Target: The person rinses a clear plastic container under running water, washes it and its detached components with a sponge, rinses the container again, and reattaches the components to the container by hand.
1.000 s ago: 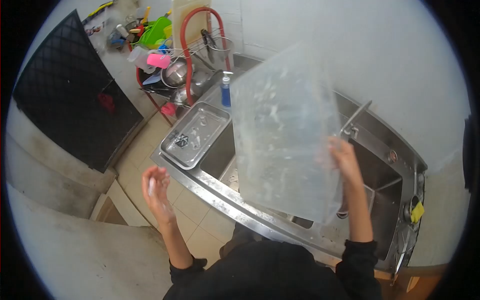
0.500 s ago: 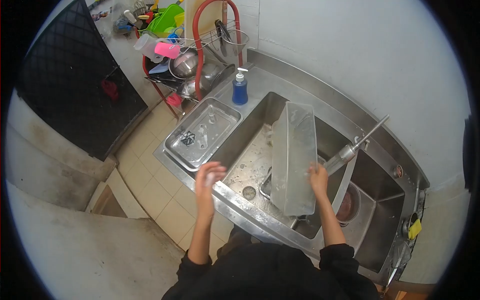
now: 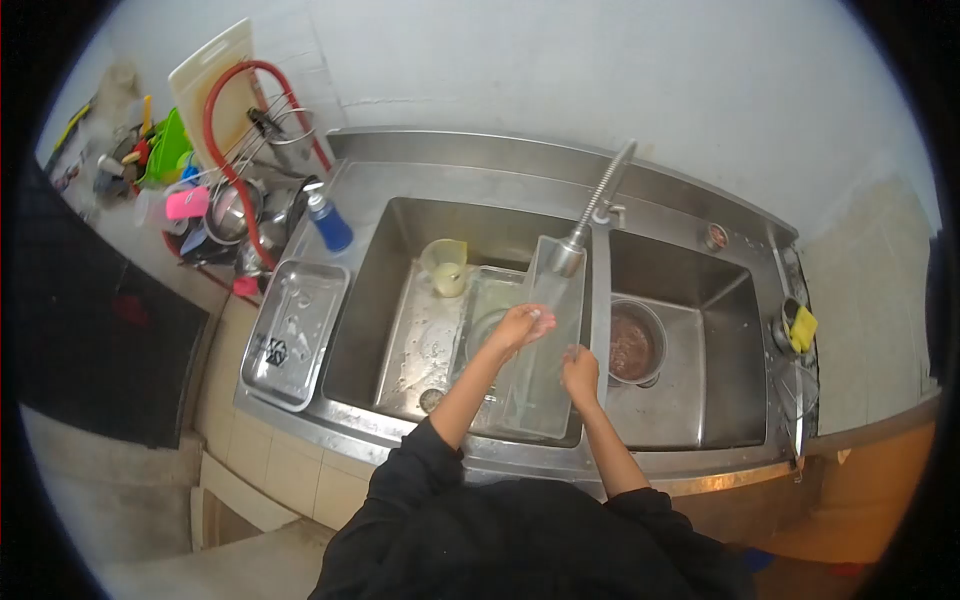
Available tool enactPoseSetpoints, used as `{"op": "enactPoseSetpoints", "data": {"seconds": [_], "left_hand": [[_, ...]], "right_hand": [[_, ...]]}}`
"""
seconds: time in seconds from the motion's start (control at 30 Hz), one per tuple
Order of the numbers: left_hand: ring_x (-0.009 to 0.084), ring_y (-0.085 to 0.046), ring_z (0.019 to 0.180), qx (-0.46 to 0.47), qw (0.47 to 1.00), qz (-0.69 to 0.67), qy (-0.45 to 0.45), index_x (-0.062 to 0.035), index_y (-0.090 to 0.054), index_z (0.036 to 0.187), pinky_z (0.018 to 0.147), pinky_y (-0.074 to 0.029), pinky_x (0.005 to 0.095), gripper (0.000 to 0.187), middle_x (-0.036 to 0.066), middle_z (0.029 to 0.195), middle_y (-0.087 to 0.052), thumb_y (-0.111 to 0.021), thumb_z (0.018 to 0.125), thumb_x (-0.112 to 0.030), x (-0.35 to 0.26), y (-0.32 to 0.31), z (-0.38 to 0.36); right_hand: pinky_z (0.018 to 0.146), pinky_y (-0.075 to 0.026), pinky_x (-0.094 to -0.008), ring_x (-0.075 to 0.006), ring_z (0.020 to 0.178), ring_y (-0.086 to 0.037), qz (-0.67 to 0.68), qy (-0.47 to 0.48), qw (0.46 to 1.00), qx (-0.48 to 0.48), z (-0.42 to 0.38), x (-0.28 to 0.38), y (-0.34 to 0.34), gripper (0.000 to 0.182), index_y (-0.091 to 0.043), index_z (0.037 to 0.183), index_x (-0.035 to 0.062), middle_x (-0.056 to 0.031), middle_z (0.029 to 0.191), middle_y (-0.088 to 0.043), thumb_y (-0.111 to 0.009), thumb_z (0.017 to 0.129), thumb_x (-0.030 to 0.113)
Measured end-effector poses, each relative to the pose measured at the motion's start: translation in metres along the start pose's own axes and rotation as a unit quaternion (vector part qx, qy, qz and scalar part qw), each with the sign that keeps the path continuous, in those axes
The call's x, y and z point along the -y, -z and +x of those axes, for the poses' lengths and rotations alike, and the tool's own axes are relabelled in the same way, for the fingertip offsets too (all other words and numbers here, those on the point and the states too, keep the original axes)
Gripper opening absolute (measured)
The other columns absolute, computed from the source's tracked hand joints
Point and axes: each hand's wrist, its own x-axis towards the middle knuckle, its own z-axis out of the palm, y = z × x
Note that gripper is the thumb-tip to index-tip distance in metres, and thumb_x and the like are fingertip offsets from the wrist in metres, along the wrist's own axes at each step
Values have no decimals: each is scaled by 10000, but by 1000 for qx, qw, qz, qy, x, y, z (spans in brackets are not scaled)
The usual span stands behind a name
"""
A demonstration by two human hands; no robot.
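We see the clear plastic container standing in the left sink basin under the faucet head. Our right hand grips its rim; our left hand, fingers loosely curled, rests inside at 11 o'clock.

- The left hand is reaching forward on an outstretched arm, fingers loosely curled, palm turned down.
- The right hand is sitting nearer the body, fingers closed in a grip, forearm angling inward.
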Motion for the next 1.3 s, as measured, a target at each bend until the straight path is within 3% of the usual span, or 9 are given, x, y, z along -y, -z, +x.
{"op": "enactPoseSetpoints", "data": {"seconds": [0.17,0.4,0.47,0.53,0.77,0.9,0.97,1.07,1.3], "left_hand": [[170,-587,779,-90,993,-66,26,-24,-516,981,653,-492,235,175,91,836,-574,-398,863,-77,17,-20,78],[209,-588,654,-140,970,199,-17,-9,-462,894,506,-460,340,210,85,762,-597,-565,786,-158,18,-1,115],[318,-583,771,-246,800,416,-355,35,-425,1027,669,-471,398,413,157,787,-586,-621,746,-197,16,-8,76],[410,-537,907,-299,690,532,-391,52,-363,1154,818,-420,430,520,247,871,-572,-602,734,-139,26,-10,32],[413,-509,987,-126,885,445,-60,-23,-411,1170,841,-407,433,440,290,1005,-544,-446,734,-70,76,33,-20],[442,-519,930,-192,854,483,-5,-15,-424,1137,811,-410,460,430,300,951,-554,-417,710,-64,61,9,-39],[450,-523,912,-204,849,487,-14,-14,-425,1133,800,-411,470,434,302,937,-556,-420,702,-65,65,3,-44],[462,-528,883,-218,853,474,-31,0,-425,1123,781,-413,482,442,311,905,-559,-428,686,-65,68,-1,-43],[469,-537,846,-219,840,496,-27,56,-423,1087,782,-412,487,434,332,847,-558,-434,670,-63,50,-8,-52]], "right_hand": [[719,-431,-478,-426,828,-553,-8,-69,997,28,-17,9,35,186,-548,862,-20,-263,820,-580,-519,780,145],[733,-439,-436,-406,843,-562,16,-113,991,64,-13,11,38,246,-560,993,-6,-261,856,-585,-529,795,138],[733,-439,-438,-409,839,-562,5,-117,991,71,-10,16,40,251,-555,995,-9,-263,840,-585,-526,802,150],[734,-438,-440,-413,836,-562,-6,-119,990,79,-4,25,42,257,-551,996,-13,-264,824,-585,-522,810,162],[763,-432,-459,-406,830,-559,107,121,968,-191,41,79,37,264,-534,903,-69,-261,880,-566,-524,819,182],[648,-473,-298,-219,730,-592,192,-8,969,156,110,97,38,253,-526,961,2,-97,771,-574,-596,782,167],[603,-468,-276,-188,698,-582,271,-118,899,324,125,80,9,207,-534,936,25,-64,759,-564,-590,780,148],[517,-425,-227,-142,660,-549,660,-182,593,423,145,37,-44,167,-533,947,48,-50,831,-555,-523,785,87],[733,-403,-265,-139,886,-502,585,-19,792,175,107,85,42,345,-455,1127,39,-69,1002,-528,-491,790,102]]}}
